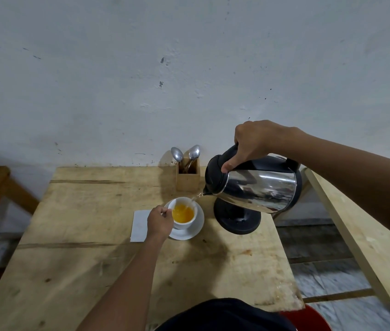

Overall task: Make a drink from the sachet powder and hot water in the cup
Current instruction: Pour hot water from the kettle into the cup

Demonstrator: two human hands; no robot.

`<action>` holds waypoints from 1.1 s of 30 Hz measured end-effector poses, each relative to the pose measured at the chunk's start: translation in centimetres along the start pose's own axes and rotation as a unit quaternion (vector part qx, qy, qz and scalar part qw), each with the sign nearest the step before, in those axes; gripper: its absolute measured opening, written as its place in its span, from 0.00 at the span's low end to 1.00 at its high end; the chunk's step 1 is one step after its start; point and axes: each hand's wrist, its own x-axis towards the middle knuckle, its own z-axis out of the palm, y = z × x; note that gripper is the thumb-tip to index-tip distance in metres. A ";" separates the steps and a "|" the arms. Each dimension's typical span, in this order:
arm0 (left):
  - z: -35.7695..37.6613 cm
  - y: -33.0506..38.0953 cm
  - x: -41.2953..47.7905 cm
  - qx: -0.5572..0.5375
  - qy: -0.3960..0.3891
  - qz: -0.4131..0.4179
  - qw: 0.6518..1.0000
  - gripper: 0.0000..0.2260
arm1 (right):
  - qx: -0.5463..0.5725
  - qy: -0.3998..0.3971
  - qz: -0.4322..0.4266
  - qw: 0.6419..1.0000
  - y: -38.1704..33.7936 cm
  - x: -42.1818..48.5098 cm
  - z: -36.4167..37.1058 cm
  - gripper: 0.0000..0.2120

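Observation:
A white cup (pixel 187 223) stands on a white saucer (pixel 198 229) near the middle of the wooden table (pixel 93 259). Orange liquid (pixel 183 214) fills part of the cup. My left hand (pixel 160 222) grips the cup's handle on its left side. My right hand (pixel 256 142) holds the black handle of a steel kettle (pixel 258 185), tilted to the left above its black base (pixel 239 219). A thin stream of water (pixel 195 199) runs from the spout into the cup. No sachet is in view.
A white paper napkin (pixel 140 225) lies left of the saucer, partly under my left hand. A wooden holder (pixel 188 179) with two spoons (pixel 185 152) stands at the table's back edge by the wall. Wooden benches flank the table; a red stool (pixel 308 318) is lower right.

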 end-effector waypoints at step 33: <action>-0.1 0.9 -0.6 0.017 -0.001 0.008 1.000 0.06 | 0.013 -0.006 0.019 1.000 0.4 -0.5 -0.6 0.35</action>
